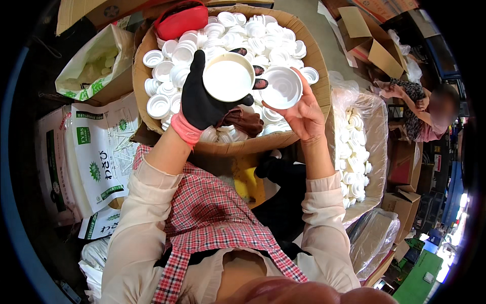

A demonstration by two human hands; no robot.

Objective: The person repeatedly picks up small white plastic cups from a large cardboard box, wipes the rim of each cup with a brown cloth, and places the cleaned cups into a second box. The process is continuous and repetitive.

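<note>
Cap of white plastic (281, 87) is pinched at its rim by the bare right hand (308, 115), and a round cream-rimmed piece (229, 78) is cupped in the gloved left hand (198, 104). Both seem light, stiff and slightly slippery, so a hold at the rim is advised. Below, a carton (243, 147) of white caps (255, 29) is seen, with a red pouch (182, 21) at far left.
</note>
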